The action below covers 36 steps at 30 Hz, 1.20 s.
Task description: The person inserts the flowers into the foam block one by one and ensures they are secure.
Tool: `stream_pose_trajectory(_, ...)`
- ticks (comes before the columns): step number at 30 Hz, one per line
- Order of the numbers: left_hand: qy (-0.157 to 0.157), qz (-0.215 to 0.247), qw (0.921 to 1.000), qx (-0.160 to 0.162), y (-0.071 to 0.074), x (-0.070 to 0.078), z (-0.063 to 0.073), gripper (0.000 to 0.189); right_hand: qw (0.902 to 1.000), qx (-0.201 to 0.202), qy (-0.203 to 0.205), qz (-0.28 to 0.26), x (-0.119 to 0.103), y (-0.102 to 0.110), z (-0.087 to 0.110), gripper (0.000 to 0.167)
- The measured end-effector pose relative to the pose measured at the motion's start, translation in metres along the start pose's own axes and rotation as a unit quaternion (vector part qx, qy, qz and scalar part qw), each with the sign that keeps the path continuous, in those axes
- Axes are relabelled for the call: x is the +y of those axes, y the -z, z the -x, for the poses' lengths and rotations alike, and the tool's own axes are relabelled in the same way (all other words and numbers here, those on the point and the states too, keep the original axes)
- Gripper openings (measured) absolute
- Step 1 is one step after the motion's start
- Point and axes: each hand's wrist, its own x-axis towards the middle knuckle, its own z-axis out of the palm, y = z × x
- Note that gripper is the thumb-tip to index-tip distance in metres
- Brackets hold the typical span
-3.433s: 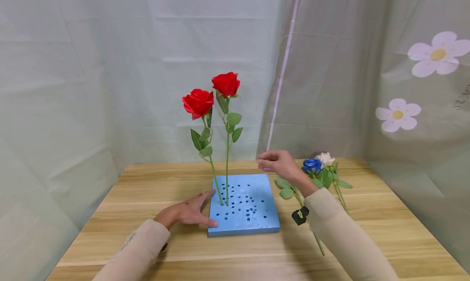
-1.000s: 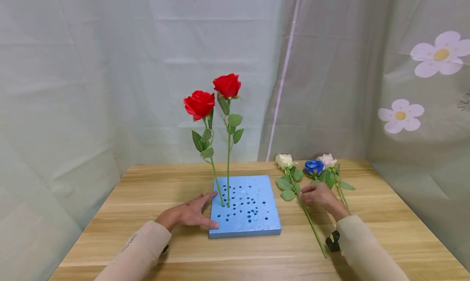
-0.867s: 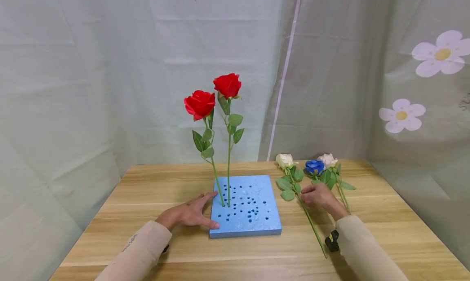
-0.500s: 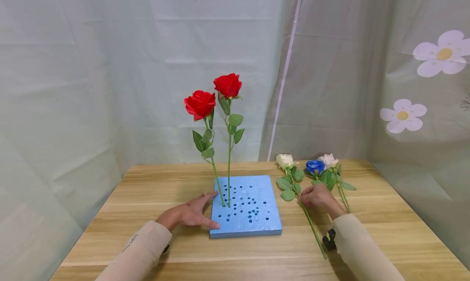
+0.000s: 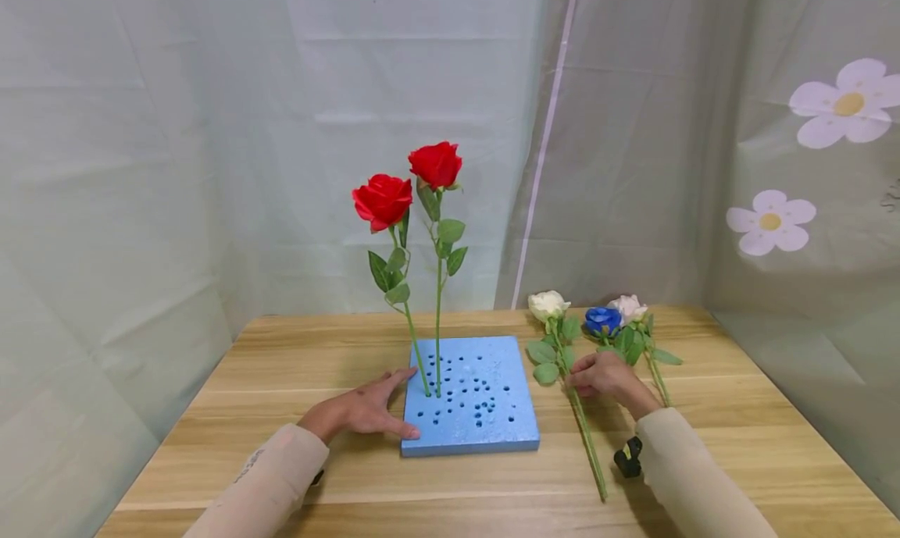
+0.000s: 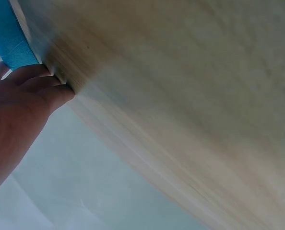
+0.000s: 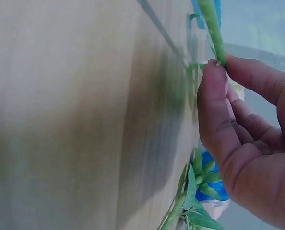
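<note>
Blue against my spread left hand (image 5: 367, 407), the board (image 5: 460, 438) bears two red roses (image 5: 382, 201), while to its right my right hand (image 5: 608, 377) pinches the white rose (image 5: 548, 306), newly shifted and seemingly off the desk (image 5: 394, 503), so probably free to carry.

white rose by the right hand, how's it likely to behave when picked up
The white rose will probably stay fairly stiff: its stem looks nearly straight. It may tip head-first, being bulkiest at that end, beyond the pinching right hand. Its leaves could snag, as they stick out sideways.
</note>
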Motion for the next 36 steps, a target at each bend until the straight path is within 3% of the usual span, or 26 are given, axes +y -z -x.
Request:
stream_pose_trajectory(16, 0.004, -0.003, 1.0000, 0.003, -0.001, -0.001, -0.001, 0.112, 0.9966, -0.050, 0.044, -0.049, -0.017, 0.009, 0.004, 0.028)
stream_pose_trajectory(36, 0.000, -0.012, 0.9999, 0.001, -0.001, -0.001, 0.000, 0.112, 0.9945, -0.044, 0.079, -0.053, -0.045, 0.018, 0.006, 0.019)
